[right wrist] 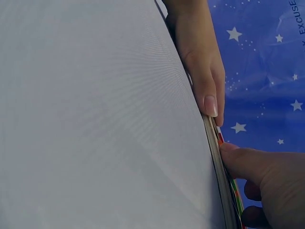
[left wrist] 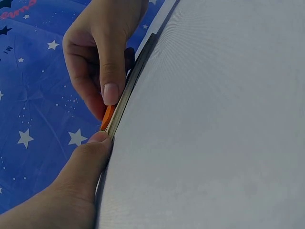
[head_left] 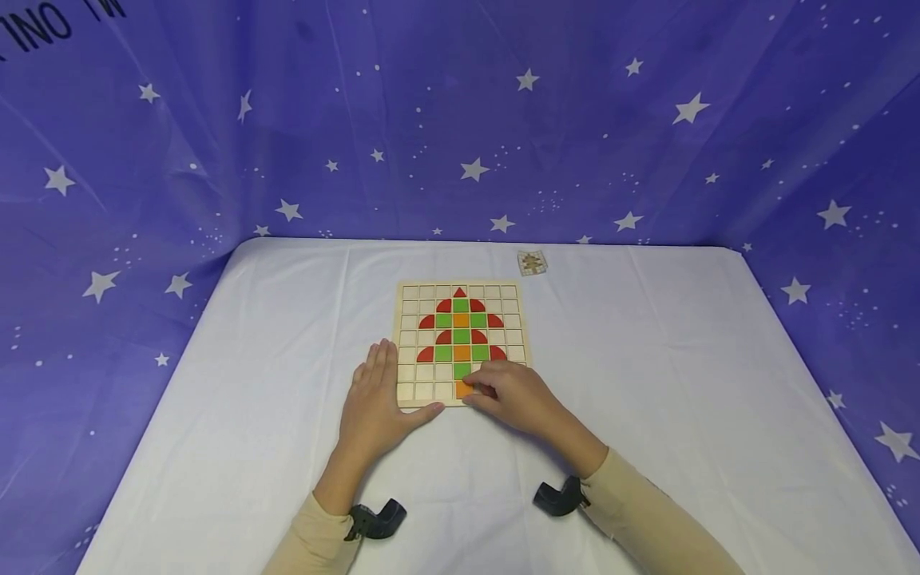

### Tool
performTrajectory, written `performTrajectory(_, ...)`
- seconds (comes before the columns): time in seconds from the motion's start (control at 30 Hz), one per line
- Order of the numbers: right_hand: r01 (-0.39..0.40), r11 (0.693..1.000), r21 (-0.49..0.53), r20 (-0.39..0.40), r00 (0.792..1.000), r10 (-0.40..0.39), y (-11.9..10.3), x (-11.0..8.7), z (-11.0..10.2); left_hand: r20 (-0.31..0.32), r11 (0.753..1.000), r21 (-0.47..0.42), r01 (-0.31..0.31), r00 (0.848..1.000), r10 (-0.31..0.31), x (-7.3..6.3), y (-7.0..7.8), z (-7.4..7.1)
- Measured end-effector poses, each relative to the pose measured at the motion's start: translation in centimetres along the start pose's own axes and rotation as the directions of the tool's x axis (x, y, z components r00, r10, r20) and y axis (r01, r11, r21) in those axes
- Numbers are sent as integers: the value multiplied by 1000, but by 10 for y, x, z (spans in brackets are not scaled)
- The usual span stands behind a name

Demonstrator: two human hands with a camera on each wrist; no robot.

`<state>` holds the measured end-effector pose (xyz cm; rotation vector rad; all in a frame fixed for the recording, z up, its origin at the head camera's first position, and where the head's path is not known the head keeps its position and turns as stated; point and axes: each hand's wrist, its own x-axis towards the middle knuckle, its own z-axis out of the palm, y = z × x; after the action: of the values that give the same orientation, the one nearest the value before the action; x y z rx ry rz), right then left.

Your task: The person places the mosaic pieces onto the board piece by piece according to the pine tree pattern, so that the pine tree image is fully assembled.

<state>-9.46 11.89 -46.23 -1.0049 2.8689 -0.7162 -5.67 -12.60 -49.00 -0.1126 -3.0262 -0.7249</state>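
Note:
A square wooden grid board point(head_left: 417, 391) lies flat, bearing a tree-shaped pattern of red, green and orange pieces. My left hand point(head_left: 374, 411) rests along its left side, fingers straight, with the thumb at the front edge. At the bottom of the tree, my right hand point(head_left: 513, 395) pinches an orange square tile point(head_left: 463, 390) between thumb and index finger. The left wrist view shows this orange tile point(left wrist: 108, 116) tilted at the board's edge under the right thumb. Right above it in the column sits a green tile point(head_left: 462, 370). The right hand hides the board's lower right cells.
The board lies on a table with a white cloth point(head_left: 287, 335). Behind the board, slightly right, is a small card point(head_left: 532, 263) with a tree picture. A purple star-patterned curtain point(head_left: 431, 120) hangs around the back and sides. Black wrist mounts point(head_left: 377, 521) are strapped at both sleeves.

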Motion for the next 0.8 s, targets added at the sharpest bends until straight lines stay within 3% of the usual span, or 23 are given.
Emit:
performTrajectory(0.33, -13, 999, 46, 11, 1000, 12, -1, 0, -1, -10, 1000, 4, -3, 1000, 3, 0, 0, 1)
performTrajectory(0.8, -33, 997, 63, 32, 999, 31, 1, 1, 0, 27, 1000, 0, 13, 1000, -13, 1, 1, -1)
